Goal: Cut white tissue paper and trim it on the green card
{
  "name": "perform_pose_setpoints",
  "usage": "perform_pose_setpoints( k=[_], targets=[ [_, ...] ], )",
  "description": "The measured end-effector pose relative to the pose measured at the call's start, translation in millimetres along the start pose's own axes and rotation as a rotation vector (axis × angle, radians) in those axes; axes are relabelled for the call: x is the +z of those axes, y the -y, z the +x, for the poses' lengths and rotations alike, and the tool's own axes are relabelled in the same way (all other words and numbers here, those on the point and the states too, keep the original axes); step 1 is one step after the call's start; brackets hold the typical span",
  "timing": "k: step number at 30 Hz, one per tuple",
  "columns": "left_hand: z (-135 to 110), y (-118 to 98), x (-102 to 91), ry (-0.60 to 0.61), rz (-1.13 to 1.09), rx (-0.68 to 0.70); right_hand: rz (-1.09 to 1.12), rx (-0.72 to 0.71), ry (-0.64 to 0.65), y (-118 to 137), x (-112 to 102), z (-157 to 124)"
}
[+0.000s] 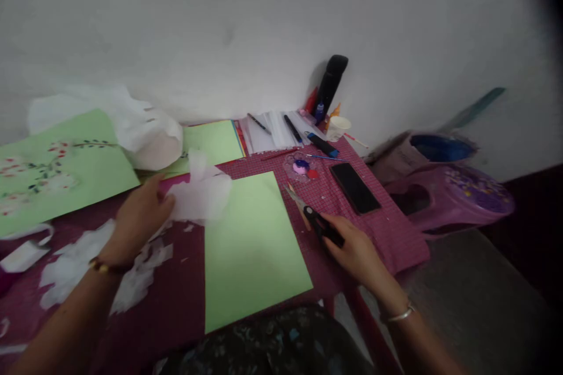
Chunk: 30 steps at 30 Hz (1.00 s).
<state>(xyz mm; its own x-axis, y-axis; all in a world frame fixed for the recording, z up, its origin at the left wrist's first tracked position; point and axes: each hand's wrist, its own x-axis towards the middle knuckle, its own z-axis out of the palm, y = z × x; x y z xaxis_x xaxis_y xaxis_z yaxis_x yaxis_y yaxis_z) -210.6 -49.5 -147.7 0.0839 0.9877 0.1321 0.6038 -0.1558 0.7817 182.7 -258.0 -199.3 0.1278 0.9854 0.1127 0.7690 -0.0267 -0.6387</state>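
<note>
My right hand (354,246) is closed around the black handles of a pair of scissors (323,225), whose blades point up and left above the tabletop. The fingers of my left hand (143,211) are bent at the left edge of a thin white tissue paper piece (200,193), which they appear to pinch; blur softens the exact contact. That piece overlaps the top left corner of a plain light green sheet (255,252) lying in front of me. Below my left wrist lie crumpled white paper scraps (138,281).
A green sheet with a painted floral branch (97,170) lies left, by a larger crumpled white paper (149,135). A phone (354,187), a paint palette (301,167), markers (292,129) and a cup (339,124) are on the right. A pink stool (453,202) stands beside the table.
</note>
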Motion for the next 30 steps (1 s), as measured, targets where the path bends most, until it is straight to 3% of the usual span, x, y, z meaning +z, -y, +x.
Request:
perform_pose_setpoints(
  k=[2, 3, 8, 11, 13, 21, 24, 26, 30],
  targets=[
    [-18, -1, 3.9, -0.032, 0.453, 0.287, -0.059, 0.084, -0.06, -15, -10, -7],
    [-29, -1, 11.1, 0.013, 0.54, 0.417, -0.098, 0.124, -0.084, -22, -15, -12],
    [-94, 7, 80.5, 0.383, 0.421, 0.844, -0.267, 0.229, -0.13, -42, -24, -28],
    [-121, 9, 114.3, 0.53, 0.373, 0.971, -0.318, 0.211, -0.136, -45, -20, -27],
    [-130, 10, 124.0, 0.607, 0.347, 1.019, -0.342, 0.207, -0.15, -46, -16, -25],
    [-138, 9, 125.1, 0.798, 0.284, 0.945, -0.354, 0.222, -0.227, -44, -18, -24],
    [-135, 5, 118.8, 0.812, 0.265, 0.949, -0.227, 0.173, -0.255, -32, -23, -13],
    [-134, 6, 109.7, 0.688, 0.31, 0.869, -0.057, 0.115, -0.199, -19, -20, -3],
    [-143, 15, 87.8, 0.203, 0.363, 0.509, 0.384, 0.046, 0.048, 8, -1, 11]
  ],
)
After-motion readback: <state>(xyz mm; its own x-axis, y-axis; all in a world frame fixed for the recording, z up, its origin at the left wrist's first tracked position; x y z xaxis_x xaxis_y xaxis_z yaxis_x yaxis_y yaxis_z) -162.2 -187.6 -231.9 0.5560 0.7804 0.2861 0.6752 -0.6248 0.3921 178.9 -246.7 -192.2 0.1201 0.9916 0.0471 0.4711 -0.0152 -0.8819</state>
